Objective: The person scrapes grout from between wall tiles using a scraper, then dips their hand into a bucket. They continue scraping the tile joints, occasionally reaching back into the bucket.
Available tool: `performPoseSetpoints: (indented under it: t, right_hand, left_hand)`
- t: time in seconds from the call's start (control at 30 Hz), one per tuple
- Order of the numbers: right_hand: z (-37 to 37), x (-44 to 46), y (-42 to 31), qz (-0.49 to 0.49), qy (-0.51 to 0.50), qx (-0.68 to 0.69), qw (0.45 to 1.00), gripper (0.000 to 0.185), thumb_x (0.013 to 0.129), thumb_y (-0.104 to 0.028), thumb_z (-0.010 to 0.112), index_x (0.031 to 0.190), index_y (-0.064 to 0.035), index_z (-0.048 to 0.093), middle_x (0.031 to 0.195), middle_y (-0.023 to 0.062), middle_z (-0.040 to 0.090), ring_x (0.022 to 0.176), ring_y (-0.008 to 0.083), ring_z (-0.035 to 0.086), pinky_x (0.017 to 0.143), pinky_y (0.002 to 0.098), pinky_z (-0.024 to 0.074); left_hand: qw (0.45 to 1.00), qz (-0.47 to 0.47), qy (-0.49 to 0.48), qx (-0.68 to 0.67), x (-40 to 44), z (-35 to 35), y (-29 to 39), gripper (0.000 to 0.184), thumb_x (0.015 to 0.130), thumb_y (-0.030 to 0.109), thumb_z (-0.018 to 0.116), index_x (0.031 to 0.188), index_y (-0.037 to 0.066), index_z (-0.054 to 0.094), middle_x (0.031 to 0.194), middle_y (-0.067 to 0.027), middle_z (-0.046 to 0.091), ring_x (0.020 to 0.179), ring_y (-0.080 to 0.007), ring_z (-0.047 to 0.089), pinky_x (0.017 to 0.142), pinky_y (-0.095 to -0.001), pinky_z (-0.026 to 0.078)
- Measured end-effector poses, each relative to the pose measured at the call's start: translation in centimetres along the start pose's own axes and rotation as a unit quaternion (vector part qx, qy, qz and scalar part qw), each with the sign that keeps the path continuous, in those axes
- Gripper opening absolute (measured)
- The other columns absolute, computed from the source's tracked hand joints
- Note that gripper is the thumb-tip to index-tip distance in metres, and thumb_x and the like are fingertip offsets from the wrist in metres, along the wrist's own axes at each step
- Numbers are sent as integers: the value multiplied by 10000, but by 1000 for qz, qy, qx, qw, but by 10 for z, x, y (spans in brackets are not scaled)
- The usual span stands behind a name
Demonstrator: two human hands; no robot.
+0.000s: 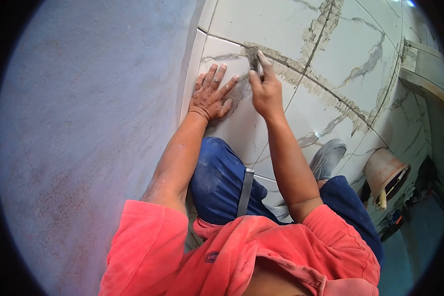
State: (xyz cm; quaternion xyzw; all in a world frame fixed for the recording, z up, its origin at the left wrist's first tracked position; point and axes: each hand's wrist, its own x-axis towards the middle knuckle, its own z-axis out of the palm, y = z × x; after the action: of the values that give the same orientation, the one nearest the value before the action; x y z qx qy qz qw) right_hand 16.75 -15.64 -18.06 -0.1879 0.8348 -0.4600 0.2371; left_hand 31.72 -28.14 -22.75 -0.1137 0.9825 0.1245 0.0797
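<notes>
My left hand (211,97) rests flat on a white marbled floor tile (232,118), close to the wall, with its fingers spread and specks of grout on them. My right hand (268,93) grips a small dark putty knife (254,63), its index finger stretched along the tool. The blade lies against the joint between tiles, and its exact shape is partly hidden by the fingers. Grey grout (348,104) is smeared in rough bands along the joints ahead and to the right of this hand.
A blue-grey wall (93,108) runs along my left side. To the right, a dusty bucket (379,170) lies tilted near my shoe (329,157), with a pale handle at its rim. A raised ledge (426,86) stands at the far right.
</notes>
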Motion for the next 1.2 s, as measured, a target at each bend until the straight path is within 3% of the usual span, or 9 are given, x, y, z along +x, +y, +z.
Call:
performPoseSetpoints:
  t: [0.03,0.07,0.13,0.27,0.4,0.83,0.93,1.0,1.2]
  right_hand:
    - [10,4,-4,-59,39,-28,997,486,953,-214,548,1433,-145,517,949,220,696,871,419,684,786,513,536]
    - [16,5,-8,-56,40,-29,997,486,953,-214,548,1433,-145,517,949,220,696,871,419,684,786,513,536]
    - [22,13,-29,91,-31,-162,982,491,958,-236,528,1443,-168,502,984,252,703,901,442,678,802,513,525]
    - [47,18,-36,103,10,-151,983,526,939,-225,536,1453,-130,482,972,232,703,885,427,686,808,524,535]
    - [57,22,-39,113,-14,-142,983,559,948,-238,529,1482,-105,429,971,233,709,914,432,687,841,532,529]
    - [51,31,-38,155,-46,-154,975,545,965,-261,480,1486,-109,423,1038,281,695,996,455,668,914,529,507]
    - [46,33,-34,156,-57,-145,976,554,959,-256,474,1489,-107,418,1024,294,691,1000,467,662,926,530,498]
    - [47,30,-32,127,-59,-152,978,580,939,-214,466,1497,-73,403,935,289,696,915,455,686,872,540,526]
    - [42,20,-23,124,-67,-108,984,556,945,-225,499,1478,-88,423,944,311,685,907,477,673,841,543,520]
  left_hand:
    - [1000,1,-2,-1,0,0,1,810,806,479,616,1554,388,319,1665,-82,166,1535,-298,136,1197,-505,156]
    - [1000,-3,-6,2,0,0,1,798,820,497,613,1552,400,311,1664,-76,162,1535,-293,122,1201,-505,145]
    - [1000,-6,-8,5,2,5,-2,785,834,514,611,1549,411,303,1663,-70,157,1536,-289,108,1205,-505,133]
    - [999,-17,-1,-28,1,10,-3,755,842,501,610,1533,359,342,1660,-44,173,1535,-278,130,1209,-496,134]
    - [998,-35,9,-42,3,11,0,738,848,468,610,1524,307,361,1659,-37,174,1533,-274,150,1209,-489,142]
    - [999,-7,38,-12,-9,20,-4,613,873,393,592,1460,291,448,1643,-78,222,1519,-299,190,1208,-500,168]
    - [997,-6,79,-24,-7,24,-6,650,901,392,571,1514,288,383,1647,-132,188,1525,-328,161,1221,-503,149]
    - [995,-42,74,-45,-7,25,-4,737,908,420,568,1572,276,283,1646,-175,158,1527,-361,140,1231,-508,123]
    - [998,-42,38,-41,-8,21,-4,809,900,429,570,1599,234,214,1653,-171,135,1523,-380,146,1227,-517,130]
